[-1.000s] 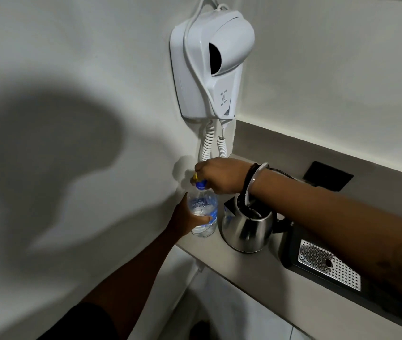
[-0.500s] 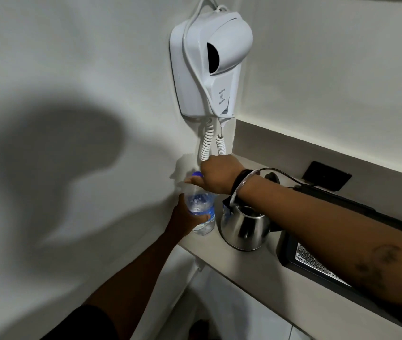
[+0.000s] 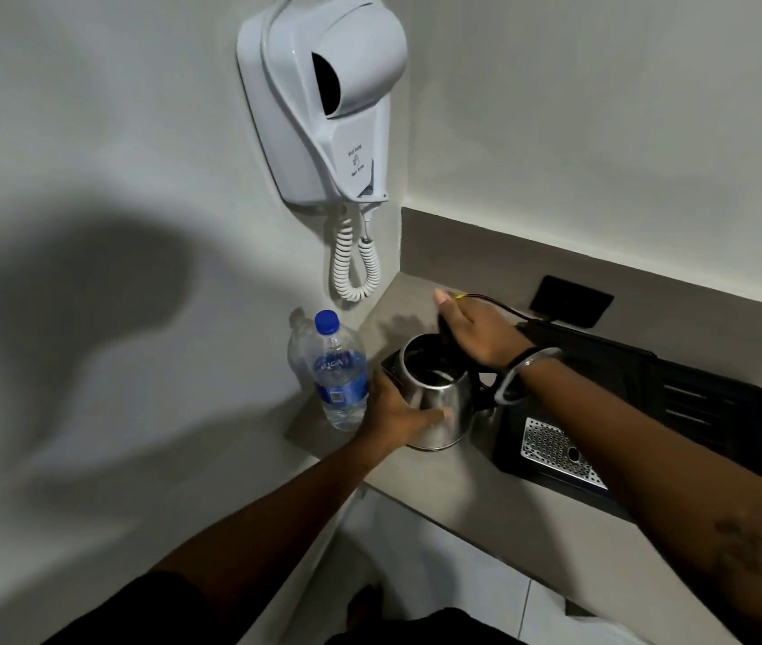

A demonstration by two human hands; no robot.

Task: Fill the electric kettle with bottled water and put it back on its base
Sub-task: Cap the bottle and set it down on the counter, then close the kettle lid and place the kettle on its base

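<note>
The kettle [image 3: 435, 393] stands upright on the worktop [image 3: 486, 500], its mouth open to the camera and its lid tipped back. The left hand [image 3: 397, 412] is pressed flat-fingered against the steel wall on the near left side, a steadying grip rather than a lifting one. The right hand [image 3: 477, 328] lies over the far rim and the raised lid, fingers loosely spread; whether anything is actually pinched under it cannot be told.

The water bottle [image 3: 339, 374] is set upright just beside the kettle, to the left of the left hand and close against the wall [image 3: 90, 179]. Its blue cap is seen on the neck; whether the cap is loosened cannot be told. The bottle's long axis is vertical, and the left hand is much the nearer of the two to it.

A pour is judged to be the coming step: the bottle has to be lifted and tipped rightward over the open mouth. Little room is left, since a wall-mounted hair dryer [image 3: 328, 100] with its coiled cord [image 3: 353, 263] hangs directly above the bottle. To the right a black tray [image 3: 649, 412] with a perforated metal grille is set close to the kettle, and a dark socket plate [image 3: 572, 301] is fitted in the upstand behind. No separate kettle base can be made out.
</note>
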